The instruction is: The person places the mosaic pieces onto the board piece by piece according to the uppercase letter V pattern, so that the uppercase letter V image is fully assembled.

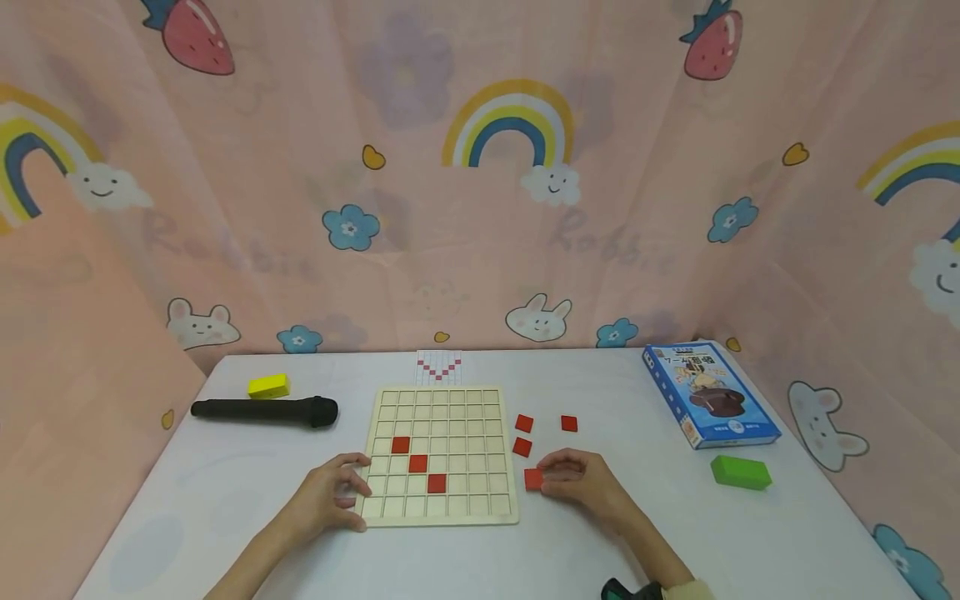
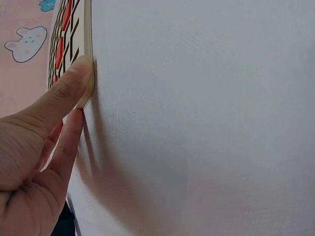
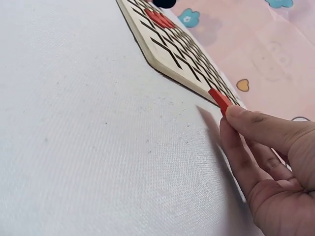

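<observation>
A pale wooden grid board (image 1: 480, 500) lies on the table with three red square tiles (image 1: 417, 463) set in a diagonal, stepping down to the right. At its near left corner my left hand (image 1: 330, 496) holds the edge, thumb (image 2: 78, 78) and fingers against the rim. My right hand (image 1: 585, 483) pinches another red tile (image 3: 219, 100) between thumb and fingers, just off the board's right side and above the table. Beyond that hand lie three loose red tiles (image 1: 522, 447), flat on the table.
A paper pattern card (image 1: 450, 367) with a red V lies behind the board. To the left are a black microphone (image 1: 262, 411) and a yellow block (image 1: 268, 386). A blue box (image 1: 708, 396) and a green block (image 1: 741, 472) stand at the right. A printed pink curtain (image 1: 450, 275) hangs behind.
</observation>
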Demonstrator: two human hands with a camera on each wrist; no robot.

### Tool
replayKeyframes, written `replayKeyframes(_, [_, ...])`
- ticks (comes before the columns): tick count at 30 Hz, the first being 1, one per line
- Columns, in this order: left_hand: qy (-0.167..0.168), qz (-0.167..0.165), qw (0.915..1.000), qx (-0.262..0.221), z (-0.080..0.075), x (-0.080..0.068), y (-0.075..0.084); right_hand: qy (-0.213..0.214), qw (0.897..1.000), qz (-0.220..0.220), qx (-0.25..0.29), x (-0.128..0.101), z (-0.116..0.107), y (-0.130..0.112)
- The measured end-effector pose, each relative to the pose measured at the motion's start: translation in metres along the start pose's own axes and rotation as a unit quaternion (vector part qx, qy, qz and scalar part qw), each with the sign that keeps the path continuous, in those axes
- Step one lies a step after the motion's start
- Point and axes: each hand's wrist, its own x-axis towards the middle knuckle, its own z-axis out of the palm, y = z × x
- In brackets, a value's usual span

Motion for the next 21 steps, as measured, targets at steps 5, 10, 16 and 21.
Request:
replayKeyframes(5, [0.002, -0.002, 1.0, 0.001, -0.001, 0.0, 0.0, 0.028, 0.999, 0.016, 0.014, 0.004, 0.002, 0.001])
replayKeyframes(10, [0.008, -0.01, 0.9999, 0.008, -0.001, 0.002, 0.0, 0.045, 0.998, 0.02, 0.035, 0.007, 0.006, -0.004])
replayKeyframes(16, [0.016, -0.02, 0.9995, 0.019, 0.001, 0.002, 0.001, 0.029, 0.998, -0.009, 0.052, 0.011, 0.01, -0.01])
replayKeyframes(21, [0.016, -0.018, 0.9993, 0.027, 0.002, 0.002, 0.001, 0.046, 0.998, -0.006, 0.049, 0.014, 0.015, -0.015])
